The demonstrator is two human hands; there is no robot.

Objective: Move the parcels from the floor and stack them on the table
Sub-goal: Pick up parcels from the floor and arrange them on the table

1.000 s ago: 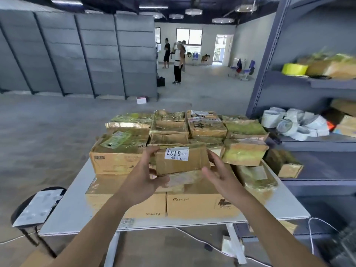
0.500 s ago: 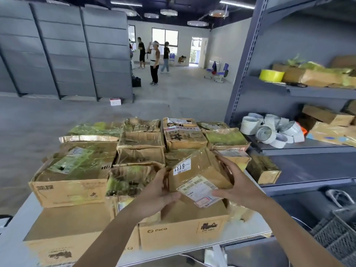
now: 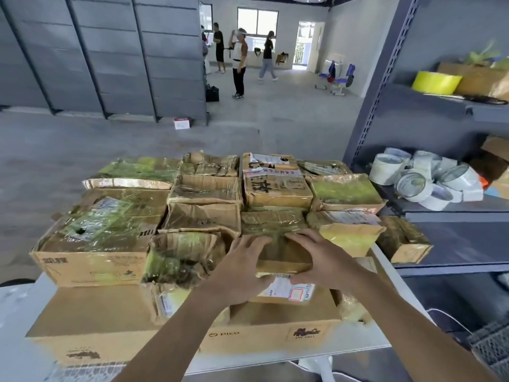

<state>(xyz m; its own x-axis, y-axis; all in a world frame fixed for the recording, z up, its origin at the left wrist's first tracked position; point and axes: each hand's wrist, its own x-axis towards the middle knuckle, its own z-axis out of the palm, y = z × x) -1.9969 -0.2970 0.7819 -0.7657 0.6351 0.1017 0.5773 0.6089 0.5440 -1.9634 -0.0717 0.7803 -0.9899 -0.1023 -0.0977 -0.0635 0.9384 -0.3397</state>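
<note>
A small brown taped parcel (image 3: 283, 257) lies on top of the stack at the front middle of the white table (image 3: 385, 340). My left hand (image 3: 239, 271) grips its left side and my right hand (image 3: 322, 260) grips its right side. Its white label (image 3: 292, 292) shows below my hands, facing me. The parcel rests on a flat PICO carton (image 3: 275, 332). Several more taped cardboard parcels (image 3: 203, 188) are packed in rows behind and beside it. A large carton (image 3: 91, 257) stands at the left.
A grey metal shelf unit (image 3: 413, 210) stands right of the table, holding white tape rolls (image 3: 424, 183), a yellow roll (image 3: 435, 82) and boxes. One parcel (image 3: 405, 241) sits on the lower shelf. Three people (image 3: 239, 64) stand far off. A wire basket (image 3: 490, 346) is at the lower right.
I lowered the parcel from chest height onto the front of the stack and turned it so its 6131 label faces away. My view moved closer and to the right.
</note>
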